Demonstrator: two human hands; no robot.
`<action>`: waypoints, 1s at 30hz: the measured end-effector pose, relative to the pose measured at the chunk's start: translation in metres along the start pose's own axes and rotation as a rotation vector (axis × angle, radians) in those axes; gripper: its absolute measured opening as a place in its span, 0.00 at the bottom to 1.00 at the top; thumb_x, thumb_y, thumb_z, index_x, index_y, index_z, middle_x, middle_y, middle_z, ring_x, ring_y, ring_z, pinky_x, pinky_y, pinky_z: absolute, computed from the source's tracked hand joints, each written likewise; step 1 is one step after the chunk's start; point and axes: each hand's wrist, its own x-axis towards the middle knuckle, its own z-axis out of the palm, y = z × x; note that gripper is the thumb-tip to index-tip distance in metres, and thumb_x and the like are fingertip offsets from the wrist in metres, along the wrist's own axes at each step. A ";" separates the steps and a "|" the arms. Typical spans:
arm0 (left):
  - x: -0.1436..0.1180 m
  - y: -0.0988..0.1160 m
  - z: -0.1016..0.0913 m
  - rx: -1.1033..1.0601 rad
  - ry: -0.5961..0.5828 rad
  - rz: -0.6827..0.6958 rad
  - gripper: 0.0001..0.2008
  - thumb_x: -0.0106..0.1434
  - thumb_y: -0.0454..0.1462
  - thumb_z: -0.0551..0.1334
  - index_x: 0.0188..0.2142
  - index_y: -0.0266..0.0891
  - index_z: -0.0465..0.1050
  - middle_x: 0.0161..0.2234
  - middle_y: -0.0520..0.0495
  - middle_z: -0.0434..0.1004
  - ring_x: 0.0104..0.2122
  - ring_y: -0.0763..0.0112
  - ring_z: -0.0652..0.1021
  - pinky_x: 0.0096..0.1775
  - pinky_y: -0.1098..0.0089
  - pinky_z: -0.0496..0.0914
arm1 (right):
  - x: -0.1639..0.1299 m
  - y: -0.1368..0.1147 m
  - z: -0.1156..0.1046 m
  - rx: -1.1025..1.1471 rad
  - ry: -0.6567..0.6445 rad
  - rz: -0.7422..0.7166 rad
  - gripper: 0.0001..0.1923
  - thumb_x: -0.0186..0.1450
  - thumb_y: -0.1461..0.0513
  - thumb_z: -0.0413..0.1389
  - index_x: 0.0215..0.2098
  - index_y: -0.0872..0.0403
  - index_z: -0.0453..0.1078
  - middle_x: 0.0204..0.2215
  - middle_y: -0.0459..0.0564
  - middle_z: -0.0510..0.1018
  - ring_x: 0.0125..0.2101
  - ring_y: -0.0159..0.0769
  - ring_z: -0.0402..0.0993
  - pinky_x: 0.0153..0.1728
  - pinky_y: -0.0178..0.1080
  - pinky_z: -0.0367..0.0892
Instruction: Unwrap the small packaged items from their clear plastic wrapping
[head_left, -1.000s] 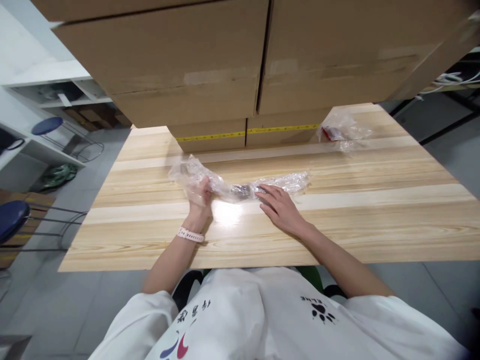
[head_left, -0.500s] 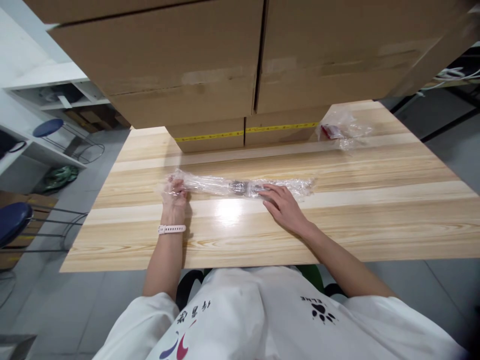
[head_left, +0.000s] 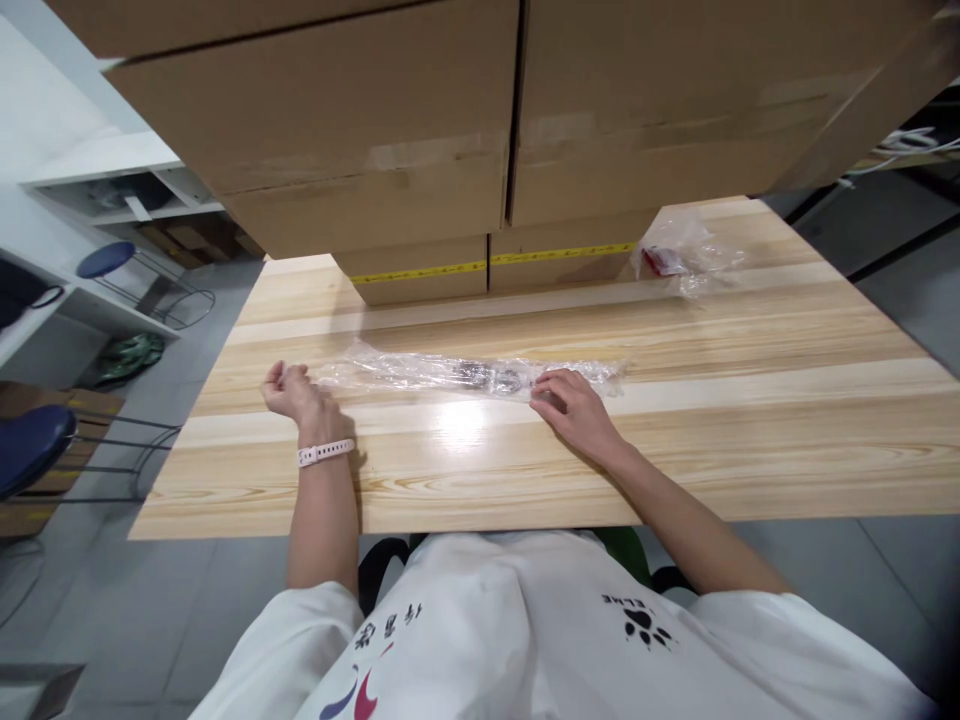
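Note:
A long, crumpled clear plastic wrap (head_left: 412, 370) lies crosswise on the wooden table. Inside its middle shows a small dark grey object (head_left: 472, 375), whose kind I cannot make out through the shiny film. My left hand (head_left: 292, 392), with a pale pink band on its wrist, is at the wrap's left end. Its fingers are curled together, and the thin film tapers towards them. My right hand (head_left: 574, 408) rests on the wrap to the right of the dark object, thumb and fingers closed on the film.
Large cardboard boxes (head_left: 322, 150) are stacked at the back of the wooden table (head_left: 675, 440), with yellow tape along the lower ones. Another clear plastic bag (head_left: 694, 262) with something red in it lies at the back right. Blue stools (head_left: 105, 260) stand on the floor to the left.
My left hand has moved left, from amid the film to its left end. The film there now reaches further left and is thinner. My right hand's fingers have drawn together, in nearly the same spot.

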 end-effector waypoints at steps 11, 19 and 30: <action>-0.099 0.018 0.029 0.305 -0.030 1.185 0.10 0.66 0.32 0.57 0.47 0.40 0.68 0.46 0.43 0.75 0.51 0.59 0.76 0.56 0.53 0.70 | 0.006 -0.007 -0.008 0.148 -0.001 0.111 0.06 0.69 0.58 0.58 0.34 0.50 0.72 0.37 0.49 0.81 0.41 0.43 0.74 0.46 0.47 0.64; -0.138 -0.006 0.052 1.010 -0.969 1.295 0.07 0.67 0.36 0.65 0.44 0.40 0.78 0.48 0.39 0.81 0.48 0.53 0.76 0.49 0.54 0.68 | 0.006 -0.004 -0.010 0.163 0.094 0.252 0.10 0.71 0.55 0.54 0.36 0.51 0.71 0.35 0.49 0.80 0.37 0.42 0.74 0.40 0.43 0.66; -0.110 0.067 0.102 1.421 -0.723 0.922 0.14 0.72 0.38 0.57 0.43 0.42 0.84 0.35 0.40 0.84 0.39 0.53 0.80 0.37 0.61 0.67 | 0.061 -0.026 -0.040 -0.433 0.081 0.175 0.14 0.72 0.59 0.51 0.41 0.51 0.81 0.37 0.55 0.80 0.36 0.44 0.72 0.34 0.42 0.58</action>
